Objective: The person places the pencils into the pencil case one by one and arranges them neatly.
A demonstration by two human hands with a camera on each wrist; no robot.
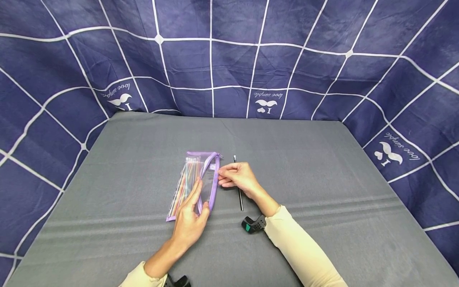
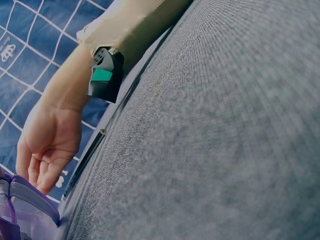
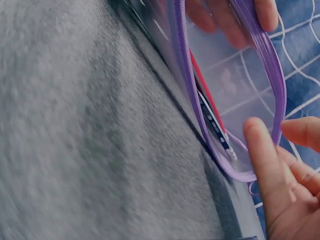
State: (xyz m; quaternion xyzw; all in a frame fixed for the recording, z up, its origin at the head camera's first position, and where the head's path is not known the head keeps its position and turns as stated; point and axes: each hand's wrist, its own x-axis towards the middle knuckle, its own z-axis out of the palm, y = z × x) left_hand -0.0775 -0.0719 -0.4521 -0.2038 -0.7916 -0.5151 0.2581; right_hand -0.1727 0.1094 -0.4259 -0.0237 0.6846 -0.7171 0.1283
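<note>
A clear pencil case [image 1: 206, 194] with purple trim lies on the table, its zip open and the two lips spread apart. Several colourful pencils [image 1: 184, 183] lie inside it; a red one [image 3: 210, 97] shows through the opening in the right wrist view. My left hand [image 1: 190, 221] lies over the case's near part, thumb by the zip band and fingers on the clear film, holding it. With thumb and index finger, my right hand [image 1: 239, 175] pinches the zip edge at the right. Below the right hand a black pencil [image 1: 241, 201] lies on the table, partly covered by that hand.
The grey cloth-covered table [image 1: 305, 159] stretches around the case on all sides. A blue curtain [image 1: 229, 67] with white grid lines hangs behind it and along both sides. A black wrist device [image 1: 253, 224] sits below the right wrist.
</note>
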